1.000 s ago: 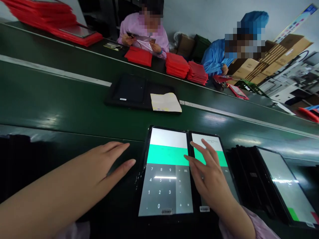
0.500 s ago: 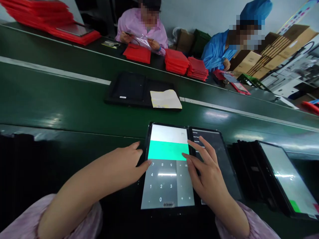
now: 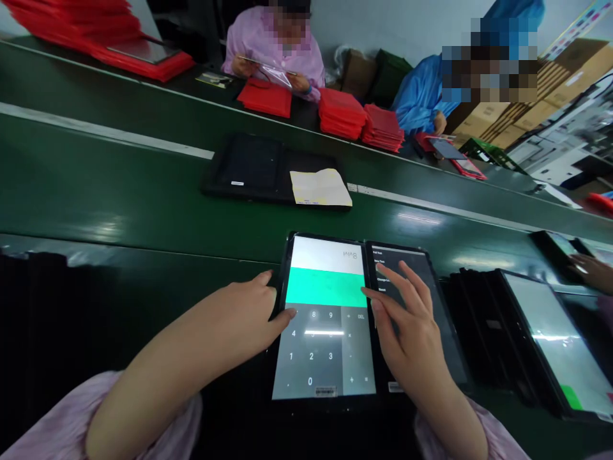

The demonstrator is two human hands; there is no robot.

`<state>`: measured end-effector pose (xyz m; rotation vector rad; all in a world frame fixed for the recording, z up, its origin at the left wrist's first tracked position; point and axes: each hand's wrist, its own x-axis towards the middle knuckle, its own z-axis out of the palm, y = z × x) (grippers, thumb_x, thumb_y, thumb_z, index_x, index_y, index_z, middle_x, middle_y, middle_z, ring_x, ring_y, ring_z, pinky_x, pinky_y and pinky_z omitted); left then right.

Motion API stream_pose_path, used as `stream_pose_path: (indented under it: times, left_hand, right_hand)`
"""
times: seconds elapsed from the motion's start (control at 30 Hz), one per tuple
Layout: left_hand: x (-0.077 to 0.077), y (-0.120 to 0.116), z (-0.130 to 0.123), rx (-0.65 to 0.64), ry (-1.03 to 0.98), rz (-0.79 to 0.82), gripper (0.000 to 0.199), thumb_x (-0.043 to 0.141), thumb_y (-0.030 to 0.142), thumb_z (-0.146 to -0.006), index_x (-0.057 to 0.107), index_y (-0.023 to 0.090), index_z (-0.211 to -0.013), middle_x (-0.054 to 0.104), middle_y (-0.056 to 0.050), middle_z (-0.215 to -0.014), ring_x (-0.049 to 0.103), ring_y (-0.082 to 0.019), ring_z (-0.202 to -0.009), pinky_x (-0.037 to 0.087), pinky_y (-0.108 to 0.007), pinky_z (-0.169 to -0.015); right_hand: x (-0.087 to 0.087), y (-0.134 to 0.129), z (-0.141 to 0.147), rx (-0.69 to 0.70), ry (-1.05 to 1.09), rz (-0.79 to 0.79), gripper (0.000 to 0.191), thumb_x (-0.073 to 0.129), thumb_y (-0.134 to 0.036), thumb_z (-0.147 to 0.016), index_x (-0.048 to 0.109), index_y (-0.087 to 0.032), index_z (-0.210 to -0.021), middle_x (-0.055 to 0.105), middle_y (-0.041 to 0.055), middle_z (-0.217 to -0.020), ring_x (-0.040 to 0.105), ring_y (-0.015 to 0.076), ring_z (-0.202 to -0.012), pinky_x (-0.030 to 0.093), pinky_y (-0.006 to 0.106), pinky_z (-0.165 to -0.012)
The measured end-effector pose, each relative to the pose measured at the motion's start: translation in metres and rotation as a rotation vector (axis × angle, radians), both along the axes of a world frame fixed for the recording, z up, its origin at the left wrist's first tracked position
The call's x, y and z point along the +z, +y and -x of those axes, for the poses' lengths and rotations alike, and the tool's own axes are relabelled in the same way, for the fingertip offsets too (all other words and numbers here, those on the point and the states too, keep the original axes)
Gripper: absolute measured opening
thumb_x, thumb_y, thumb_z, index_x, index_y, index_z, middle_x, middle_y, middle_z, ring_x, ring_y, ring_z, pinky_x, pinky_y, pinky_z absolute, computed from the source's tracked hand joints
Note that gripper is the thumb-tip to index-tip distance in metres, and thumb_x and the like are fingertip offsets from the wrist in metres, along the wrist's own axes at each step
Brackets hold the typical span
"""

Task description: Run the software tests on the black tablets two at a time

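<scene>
A tablet [image 3: 311,358] lies in front of me, showing a number pad with a green band and a white strip above it. My left hand [image 3: 244,313] is at its left edge, fingers apart. The left thumb reaches over the screen and covers the 7 key; the lower fingers are partly hidden. My right hand [image 3: 412,326] is open over the gap between this tablet and a second, dark-screened tablet [image 3: 440,319]. Its index fingertip is by the right end of the green band; whether it touches cannot be made out.
Stacked tablets [image 3: 550,332] lie at the right, with another person's hand [image 3: 594,268] beyond them. Ahead sits a black tray [image 3: 306,163] with a paper sheet [image 3: 320,187]. Across the green bench [image 3: 119,191], two people work behind red pouches [image 3: 341,114].
My right hand has moved slightly right, off the screen's right side. My left thumb has moved over the 7 key. More characters show in the white strip. Another person's hand has appeared at right.
</scene>
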<state>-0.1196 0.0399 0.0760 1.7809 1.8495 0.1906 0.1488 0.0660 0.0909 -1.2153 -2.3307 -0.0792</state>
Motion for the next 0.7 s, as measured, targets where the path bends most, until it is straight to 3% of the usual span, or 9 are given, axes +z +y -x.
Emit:
stream_pose_path:
  times: [0.1,0.23,0.4,0.6,0.7]
  left_hand:
    - [0.003,0.000,0.002,-0.051,0.022,0.084,0.065,0.040,0.069,-0.095,0.083,0.023,-0.078,0.055,-0.021,-0.161,0.081,-0.038,-0.090,0.062,-0.053,-0.084]
    - [0.004,-0.002,0.001,-0.051,0.025,0.046,0.061,0.041,0.064,-0.097,0.085,0.023,-0.088,0.061,-0.020,-0.155,0.080,-0.038,-0.093,0.062,-0.053,-0.086]
    - [0.005,-0.003,0.004,-0.031,0.024,0.063,0.068,0.036,0.069,-0.096,0.085,0.024,-0.087,0.064,-0.016,-0.154,0.078,-0.041,-0.108,0.061,-0.053,-0.089]
    - [0.015,0.007,0.004,0.059,0.079,0.002,0.077,0.032,0.067,-0.093,0.077,0.021,-0.134,0.059,-0.009,-0.161,0.065,-0.039,-0.136,0.055,-0.051,-0.109]
    - [0.015,0.009,0.004,0.103,0.075,-0.022,0.080,0.030,0.069,-0.092,0.076,0.020,-0.136,0.060,-0.008,-0.159,0.063,-0.039,-0.139,0.055,-0.052,-0.109]
  right_hand:
    - [-0.006,0.001,0.003,-0.021,-0.032,-0.005,0.038,0.046,-0.026,-0.108,0.083,-0.024,-0.113,0.069,0.0126,-0.142,0.050,0.0413,-0.147,0.060,0.069,-0.104]
    - [-0.007,-0.003,0.014,0.076,-0.066,0.048,0.038,0.045,-0.025,-0.109,0.081,-0.024,-0.120,0.060,0.0126,-0.155,0.040,0.0429,-0.155,0.057,0.070,-0.108]
    - [-0.005,0.000,0.007,0.011,-0.011,0.009,0.038,0.045,-0.022,-0.108,0.082,-0.022,-0.110,0.070,0.0132,-0.141,0.051,0.0399,-0.147,0.059,0.067,-0.106]
    - [-0.005,-0.004,0.013,0.046,-0.067,0.067,0.039,0.044,-0.024,-0.109,0.081,-0.023,-0.122,0.062,0.0146,-0.152,0.041,0.0431,-0.154,0.056,0.070,-0.108]
    - [-0.004,-0.003,0.010,0.050,-0.041,0.060,0.040,0.043,-0.023,-0.109,0.081,-0.023,-0.120,0.063,0.0131,-0.151,0.041,0.0414,-0.155,0.057,0.067,-0.109]
